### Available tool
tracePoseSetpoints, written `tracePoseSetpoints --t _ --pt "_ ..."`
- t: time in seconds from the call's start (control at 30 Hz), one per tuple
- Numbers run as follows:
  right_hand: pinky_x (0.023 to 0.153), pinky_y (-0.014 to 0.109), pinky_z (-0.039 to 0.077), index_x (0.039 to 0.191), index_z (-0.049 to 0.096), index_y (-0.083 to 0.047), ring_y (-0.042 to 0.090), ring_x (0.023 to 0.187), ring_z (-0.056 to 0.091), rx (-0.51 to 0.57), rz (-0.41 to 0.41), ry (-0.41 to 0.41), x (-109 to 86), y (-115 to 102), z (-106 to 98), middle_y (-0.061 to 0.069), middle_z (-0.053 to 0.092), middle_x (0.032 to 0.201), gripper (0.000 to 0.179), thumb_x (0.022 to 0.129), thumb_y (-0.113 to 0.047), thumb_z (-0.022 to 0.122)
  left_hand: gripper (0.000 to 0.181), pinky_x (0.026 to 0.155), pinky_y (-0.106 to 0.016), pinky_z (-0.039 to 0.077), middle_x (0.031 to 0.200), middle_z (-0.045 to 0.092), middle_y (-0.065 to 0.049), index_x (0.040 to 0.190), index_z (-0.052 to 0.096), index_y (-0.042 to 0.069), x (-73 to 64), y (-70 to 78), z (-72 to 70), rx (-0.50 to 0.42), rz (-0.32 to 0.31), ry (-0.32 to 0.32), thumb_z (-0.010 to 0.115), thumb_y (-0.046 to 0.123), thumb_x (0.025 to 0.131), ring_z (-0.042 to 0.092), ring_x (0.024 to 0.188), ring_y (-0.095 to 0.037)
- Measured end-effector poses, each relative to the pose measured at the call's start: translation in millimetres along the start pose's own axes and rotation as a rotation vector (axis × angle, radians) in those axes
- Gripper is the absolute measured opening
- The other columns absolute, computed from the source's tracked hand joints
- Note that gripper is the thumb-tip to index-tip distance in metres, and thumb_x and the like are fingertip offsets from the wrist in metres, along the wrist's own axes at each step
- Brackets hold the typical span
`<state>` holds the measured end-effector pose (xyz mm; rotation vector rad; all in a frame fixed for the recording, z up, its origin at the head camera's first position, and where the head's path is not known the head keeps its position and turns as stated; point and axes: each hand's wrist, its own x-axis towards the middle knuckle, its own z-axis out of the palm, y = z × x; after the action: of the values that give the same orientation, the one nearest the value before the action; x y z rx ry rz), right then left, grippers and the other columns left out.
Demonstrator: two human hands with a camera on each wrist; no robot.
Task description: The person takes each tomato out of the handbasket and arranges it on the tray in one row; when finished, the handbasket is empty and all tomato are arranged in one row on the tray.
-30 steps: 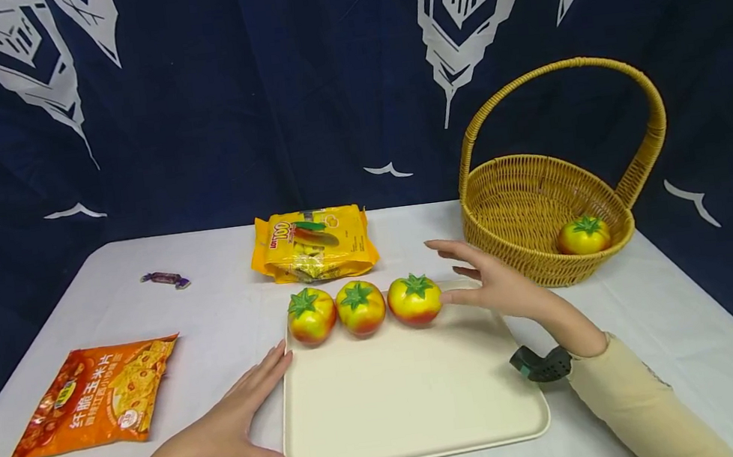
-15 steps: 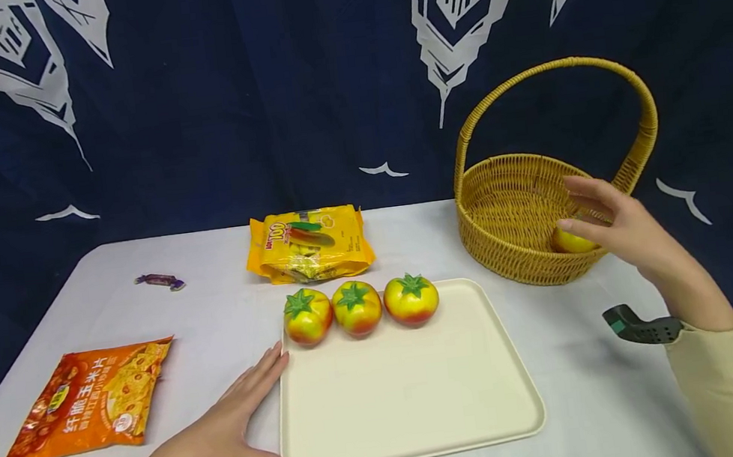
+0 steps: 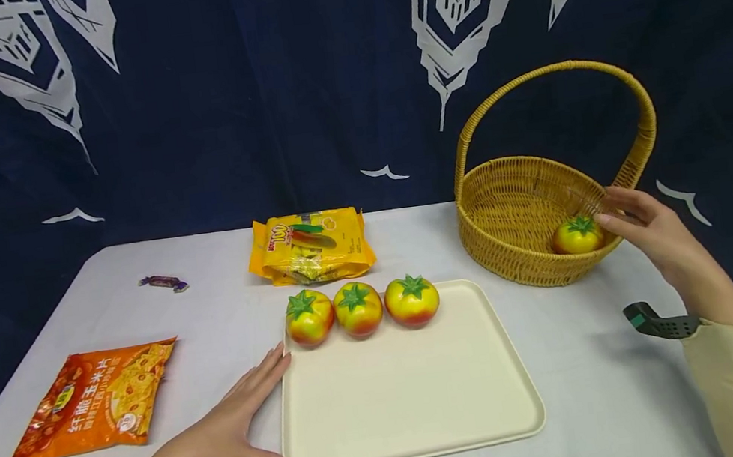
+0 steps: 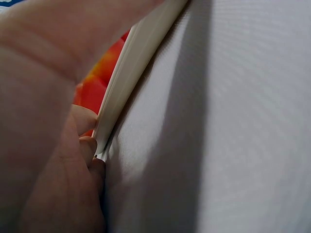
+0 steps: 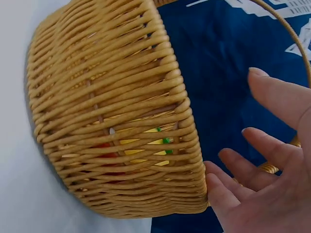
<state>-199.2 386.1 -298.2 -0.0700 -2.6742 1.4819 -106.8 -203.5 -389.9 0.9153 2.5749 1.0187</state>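
A yellow-red tomato (image 3: 578,235) with green leaves sits inside the wicker basket (image 3: 514,272), by its right side. My right hand (image 3: 662,236) is at the basket's right rim, thumb close beside that tomato. In the right wrist view its fingers (image 5: 262,145) are spread, the lower ones right at the rim, and the tomato shows only through the weave. Along the left edge of the cream tray (image 3: 413,396), my left hand (image 3: 226,429) lies with fingers extended and thumb at the near corner. Three more tomatoes (image 3: 358,310) stand in a row along the tray's far edge.
Behind the tray lies a yellow snack packet (image 3: 311,247). An orange snack bag (image 3: 94,400) is at the left, with a small purple wrapped candy (image 3: 164,283) farther back. The basket's tall handle (image 3: 565,66) arches over it; a dark blue curtain (image 3: 227,139) hangs behind the table.
My right hand has gone from beside the rightmost tray tomato to the basket, passing over the tomato there and shifting right to its rim. The left hand has stayed in place.
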Motion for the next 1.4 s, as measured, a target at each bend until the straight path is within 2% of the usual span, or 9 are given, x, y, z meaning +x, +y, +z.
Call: tracePoseSetpoints --t 0.1,0.2,0.33,0.6,0.8,0.93,1.17,1.4 --pt "0.104 0.059 0.014 0.150 0.012 -0.008 0.038 0.133 0.021 -0.074 -0.001 -0.048 3.6 -3.4 0.7 0.025 0.016 0.149 0.076 0.094 -0.037 0.054 0.117 0.099 -0.066 0.015 0.155 0.003 -0.011 0.151 0.014 0.013 0.7 -0.8 1.1 0.003 -0.004 -0.002 0.078 0.057 0.063 0.010 0.135 -0.042" --pt "0.097 0.067 0.019 0.147 0.009 0.003 0.053 0.127 0.020 -0.174 -0.007 -0.122 9.5 -11.2 1.2 0.036 0.017 0.143 0.078 0.095 -0.034 0.054 0.117 0.099 -0.066 0.015 0.155 0.003 -0.011 0.151 0.014 0.013 0.6 -0.9 1.5 0.004 -0.010 -0.001 0.077 0.058 0.063 0.010 0.136 -0.041" --pt "0.093 0.068 0.024 0.145 0.007 0.009 0.056 0.124 0.021 -0.285 0.015 -0.209 16.6 -19.9 1.2 0.041 0.020 0.138 0.081 0.095 -0.034 0.054 0.117 0.099 -0.066 0.014 0.155 0.004 -0.010 0.151 0.014 0.013 0.2 -0.5 1.4 0.001 -0.016 0.000 0.077 0.059 0.064 0.010 0.136 -0.041" --pt "0.094 0.066 0.026 0.142 0.008 0.013 0.057 0.122 0.022 -0.394 0.066 -0.299 30.0 -24.9 4.2 0.044 0.018 0.136 0.085 0.092 -0.032 0.060 0.117 0.099 -0.066 0.015 0.155 0.004 -0.011 0.151 0.015 0.013 -0.2 0.1 0.8 -0.002 -0.017 -0.001 0.077 0.059 0.064 0.010 0.136 -0.041" --pt "0.091 0.066 0.028 0.143 0.011 0.010 0.053 0.111 0.030 -0.498 0.078 -0.274 39.2 -21.1 10.6 0.042 0.025 0.131 0.084 0.091 -0.031 0.062 0.117 0.099 -0.066 0.015 0.155 0.004 -0.012 0.151 0.015 0.012 -0.1 0.3 0.8 -0.001 -0.015 0.001 0.078 0.058 0.064 0.011 0.135 -0.041" --pt "0.090 0.065 0.030 0.145 0.012 0.007 0.051 0.105 0.032 -0.513 0.079 -0.251 45.9 -16.1 13.2 0.039 0.028 0.127 0.083 0.091 -0.032 0.061 0.117 0.099 -0.066 0.015 0.155 0.005 -0.013 0.151 0.016 0.011 -0.4 0.4 1.2 0.004 -0.006 0.001 0.077 0.058 0.064 0.011 0.135 -0.041" --pt "0.084 0.059 0.035 0.142 0.021 0.009 0.046 0.097 0.037 -0.574 0.002 -0.193 57.4 -6.5 16.7 0.037 0.038 0.116 0.073 0.092 -0.025 0.061 0.117 0.100 -0.065 0.015 0.155 0.005 -0.013 0.151 0.015 0.011 0.0 0.3 1.5 0.010 0.000 0.000 0.077 0.058 0.064 0.011 0.135 -0.041" --pt "0.077 0.052 0.038 0.140 0.024 0.010 0.044 0.093 0.040 -0.577 -0.038 -0.163 65.9 -3.8 20.2 0.034 0.042 0.111 0.075 0.090 -0.031 0.063 0.117 0.100 -0.065 0.015 0.155 0.006 -0.013 0.151 0.016 0.011 -0.1 0.6 0.8 0.018 0.001 0.007 0.077 0.059 0.063 0.011 0.135 -0.040"
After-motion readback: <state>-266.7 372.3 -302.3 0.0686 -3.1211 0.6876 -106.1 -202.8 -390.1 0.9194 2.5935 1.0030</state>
